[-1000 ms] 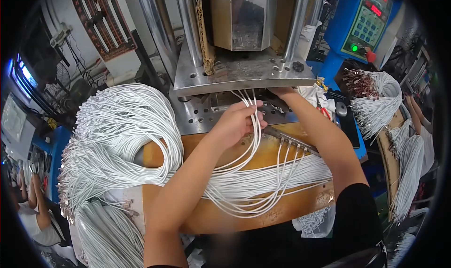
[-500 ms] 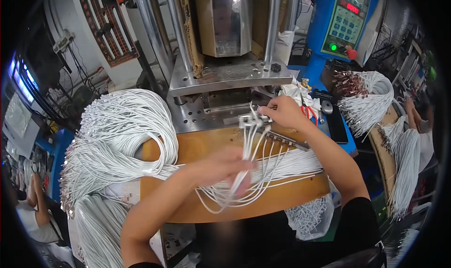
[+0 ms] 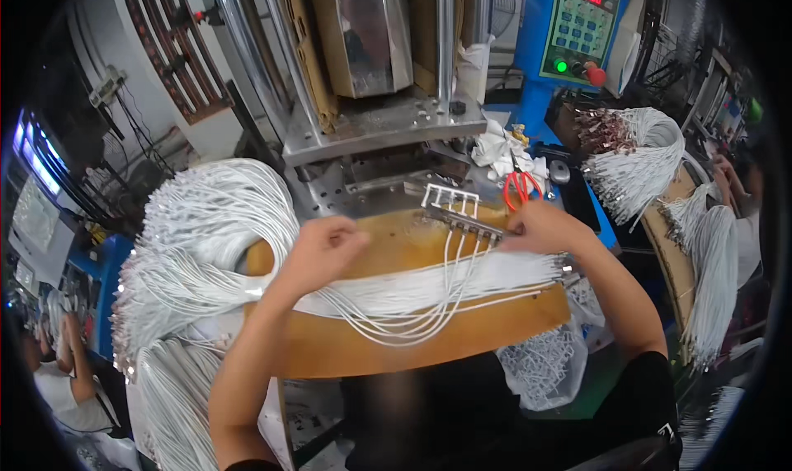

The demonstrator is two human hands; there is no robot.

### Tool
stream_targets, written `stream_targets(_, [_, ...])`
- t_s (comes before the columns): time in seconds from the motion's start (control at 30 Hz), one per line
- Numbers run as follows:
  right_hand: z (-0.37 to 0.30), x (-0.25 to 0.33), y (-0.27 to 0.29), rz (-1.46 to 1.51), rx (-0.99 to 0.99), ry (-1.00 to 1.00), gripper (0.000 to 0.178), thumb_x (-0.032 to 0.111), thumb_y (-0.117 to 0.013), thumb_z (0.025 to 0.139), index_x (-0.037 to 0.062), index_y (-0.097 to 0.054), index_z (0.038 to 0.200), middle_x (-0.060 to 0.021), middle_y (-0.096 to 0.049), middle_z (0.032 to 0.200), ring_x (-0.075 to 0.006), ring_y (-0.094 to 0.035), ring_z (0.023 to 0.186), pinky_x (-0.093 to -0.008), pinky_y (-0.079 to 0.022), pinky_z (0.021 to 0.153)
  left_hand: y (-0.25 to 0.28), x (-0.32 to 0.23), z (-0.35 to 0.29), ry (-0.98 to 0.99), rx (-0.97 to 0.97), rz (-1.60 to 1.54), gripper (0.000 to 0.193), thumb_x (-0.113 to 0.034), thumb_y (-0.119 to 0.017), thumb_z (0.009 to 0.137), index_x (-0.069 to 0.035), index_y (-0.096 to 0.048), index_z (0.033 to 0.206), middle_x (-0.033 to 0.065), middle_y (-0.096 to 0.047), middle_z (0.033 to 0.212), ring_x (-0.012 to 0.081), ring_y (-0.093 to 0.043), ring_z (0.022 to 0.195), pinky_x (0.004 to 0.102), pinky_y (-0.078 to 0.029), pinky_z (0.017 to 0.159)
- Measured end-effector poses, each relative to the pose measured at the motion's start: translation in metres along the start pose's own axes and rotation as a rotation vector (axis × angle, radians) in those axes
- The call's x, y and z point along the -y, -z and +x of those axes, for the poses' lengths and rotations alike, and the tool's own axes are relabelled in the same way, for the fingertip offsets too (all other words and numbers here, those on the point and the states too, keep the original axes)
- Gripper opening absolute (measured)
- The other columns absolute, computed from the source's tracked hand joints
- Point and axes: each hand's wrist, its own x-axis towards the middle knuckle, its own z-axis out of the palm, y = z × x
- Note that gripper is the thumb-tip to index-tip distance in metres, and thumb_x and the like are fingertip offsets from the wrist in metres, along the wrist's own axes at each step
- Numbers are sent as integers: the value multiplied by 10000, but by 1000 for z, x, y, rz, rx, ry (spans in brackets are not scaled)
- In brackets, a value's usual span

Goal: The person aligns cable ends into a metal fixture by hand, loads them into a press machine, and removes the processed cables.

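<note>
A slim metal bar (image 3: 467,222) lies tilted over the brown work board, with several white cables (image 3: 450,265) running through it. A white moulded plastic frame (image 3: 450,195) joins the cable ends along the bar's far side. My right hand (image 3: 546,228) is closed on the bar's right end. Left of the bar, my left hand (image 3: 318,255) hovers over the board with its fingers curled and slightly blurred; nothing shows in them. Beneath the looping cables, a flat bundle of white cables (image 3: 503,275) stretches across the board (image 3: 412,351).
A press with steel columns and a metal plate (image 3: 384,133) stands ahead. Coiled cable bundles (image 3: 214,215) pile up at left; another bundle (image 3: 635,162) lies right. Red-handled scissors (image 3: 521,189) sit beside the blue control panel (image 3: 582,25). A bag of white plastic pieces (image 3: 540,364) hangs below the board.
My left hand has let go of the cables and moved left. My right hand has left the white frame and come down to the bar's end. Bar and frame now lie nearer me.
</note>
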Motion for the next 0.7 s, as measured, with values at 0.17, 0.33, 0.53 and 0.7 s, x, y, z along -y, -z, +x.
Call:
stream_targets(0.17, [7,0,-25,155,-293,46,249,222,-630,880,-17,-658,942,-202,-643,858,-369,-620,830,-425,-475,719,-93,-19,37,-382,83,-45,323,-258,-712,832,-4,-683,1030,117,-691,1029,263,-627,1004,412,-474,867])
stream_targets(0.33, [69,-7,6,105,-535,139,259,200,-615,897,-29,-624,1018,-202,-629,934,-339,-602,881,-404,-468,766,-118,-4,62,-505,196,101,187,-204,-654,856,-21,-665,891,141,-649,884,334,-611,877,424,-480,790])
stream_targets(0.53, [174,-5,1,585,-703,196,277,233,-599,925,4,-626,1078,-137,-633,1016,-254,-586,965,-368,-477,903,-79,6,93,-570,137,264,200,-179,-610,887,-10,-620,781,174,-626,826,369,-598,813,433,-486,754])
stream_targets(0.7, [271,-73,-11,266,-759,319,302,219,-558,924,85,-583,1193,-116,-599,1169,-275,-556,1091,-363,-445,972,-68,41,135,-647,-189,370,234,-231,-603,896,-20,-622,795,183,-630,811,377,-606,793,457,-488,737])
